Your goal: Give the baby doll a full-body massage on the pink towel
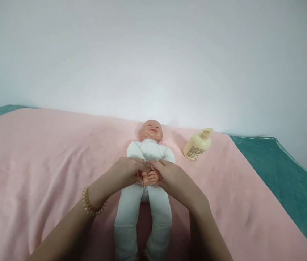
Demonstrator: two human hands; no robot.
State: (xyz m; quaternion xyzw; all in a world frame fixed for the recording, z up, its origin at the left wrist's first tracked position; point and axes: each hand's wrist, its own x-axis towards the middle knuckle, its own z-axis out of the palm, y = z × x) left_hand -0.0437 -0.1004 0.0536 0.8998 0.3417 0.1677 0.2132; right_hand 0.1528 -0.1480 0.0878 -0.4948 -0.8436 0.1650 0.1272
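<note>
A baby doll [152, 149] with a white cloth body lies on its back, its head toward the wall and its legs toward me. My left hand [127, 170], with a beaded bracelet at the wrist, is closed around the doll's hand on the left. On the other side my right hand [171, 174] grips the doll's other hand [153, 175]. The two small plastic hands are held together over the doll's belly. My fingertips meet just above them, and my fingers partly cover the doll's wrists.
A pale yellow pump bottle [197, 145] stands slightly tilted to the right of the doll. Under everything spreads a wrinkled pink blanket [69, 163], with a green cover [284, 170] showing at its edges. A plain white wall [153, 58] rises behind.
</note>
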